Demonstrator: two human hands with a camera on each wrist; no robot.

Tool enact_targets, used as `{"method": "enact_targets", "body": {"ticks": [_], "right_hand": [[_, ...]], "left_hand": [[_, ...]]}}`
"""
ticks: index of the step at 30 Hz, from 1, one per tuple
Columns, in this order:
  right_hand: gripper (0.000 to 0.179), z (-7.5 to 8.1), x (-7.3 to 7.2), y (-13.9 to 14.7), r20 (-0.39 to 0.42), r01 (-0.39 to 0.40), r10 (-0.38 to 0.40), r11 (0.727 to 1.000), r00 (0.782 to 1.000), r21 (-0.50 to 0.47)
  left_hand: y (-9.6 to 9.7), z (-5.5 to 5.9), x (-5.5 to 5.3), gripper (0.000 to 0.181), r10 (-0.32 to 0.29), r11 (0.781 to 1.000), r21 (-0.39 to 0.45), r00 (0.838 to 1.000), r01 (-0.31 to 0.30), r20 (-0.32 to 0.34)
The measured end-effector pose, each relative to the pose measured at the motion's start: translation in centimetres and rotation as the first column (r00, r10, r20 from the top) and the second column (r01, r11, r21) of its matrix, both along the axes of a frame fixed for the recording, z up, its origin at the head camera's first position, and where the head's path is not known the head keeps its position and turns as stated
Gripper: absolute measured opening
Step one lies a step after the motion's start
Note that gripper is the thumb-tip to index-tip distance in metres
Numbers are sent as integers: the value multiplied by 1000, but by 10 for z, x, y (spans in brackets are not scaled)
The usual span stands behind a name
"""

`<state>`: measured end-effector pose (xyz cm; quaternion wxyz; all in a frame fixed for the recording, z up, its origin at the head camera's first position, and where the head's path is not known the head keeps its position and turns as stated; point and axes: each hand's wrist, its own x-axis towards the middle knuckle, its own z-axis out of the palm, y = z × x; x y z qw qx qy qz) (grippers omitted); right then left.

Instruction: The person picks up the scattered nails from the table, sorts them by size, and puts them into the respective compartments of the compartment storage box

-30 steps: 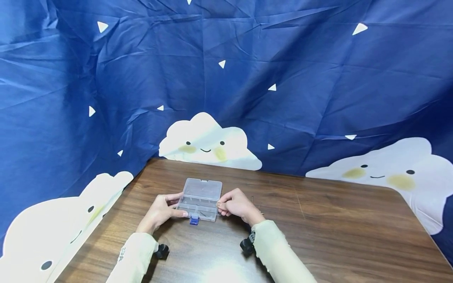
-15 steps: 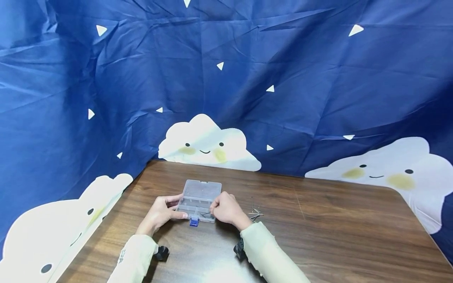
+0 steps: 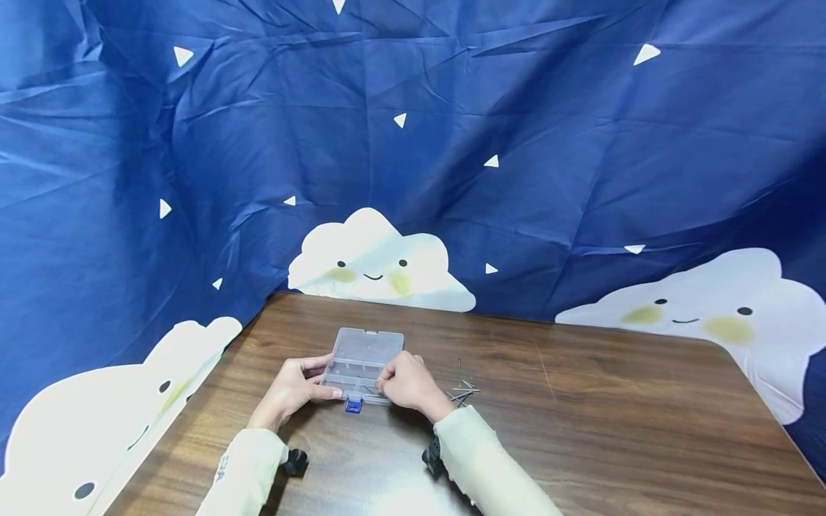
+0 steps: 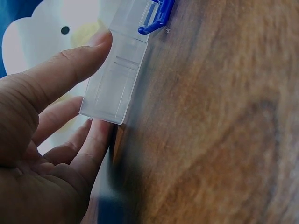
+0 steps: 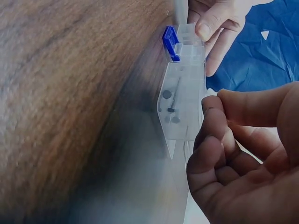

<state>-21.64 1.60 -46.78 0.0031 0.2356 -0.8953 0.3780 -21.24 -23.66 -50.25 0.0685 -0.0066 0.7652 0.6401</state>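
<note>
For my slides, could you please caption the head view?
Left hand holds an open box; right hand reaches over it.

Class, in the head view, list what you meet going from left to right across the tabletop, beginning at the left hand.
Left hand, blue latch, right hand, loose thin metal pieces.

Nails (image 3: 466, 390) right of box (image 3: 357, 370)
</note>
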Motion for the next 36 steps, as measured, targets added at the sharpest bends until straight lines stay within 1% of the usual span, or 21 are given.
{"method": "enact_targets", "body": {"ticks": [3, 7, 12, 18, 21, 28, 31, 36], "right_hand": [[16, 1, 0, 3, 15, 5, -5, 1000, 1000, -20], [15, 4, 3, 8, 59, 14, -11, 998, 998, -56], [13, 6, 6, 16, 92, 14, -5, 994, 996, -104], [10, 6, 9, 30, 168, 37, -9, 986, 986, -163], [9, 6, 10, 39, 191, 54, -17, 980, 981, -190], [9, 4, 9, 58, 225, 95, -49, 976, 973, -196], [9, 3, 10, 65, 248, 106, -55, 974, 967, -198], [8, 0, 11, 80, 261, 124, -74, 975, 962, -183]], "left_hand": [[0, 0, 0, 80, 1, 1000, -9, 1000, -1, -4], [0, 1, 1, 80, 4, 1000, -20, 1000, -4, 0], [0, 2, 2, 80, 7, 999, -35, 1000, -7, 2], [0, 2, 1, 79, 7, 999, -38, 1000, -7, 6], [0, 2, 0, 79, 7, 999, -33, 1000, -7, 9], [0, 1, 0, 80, 5, 1000, -12, 1000, -5, 5], [-1, 1, 0, 79, 9, 1000, -25, 1000, -9, 3], [-2, 2, 3, 79, 3, 999, -47, 1000, -3, -3]]}}
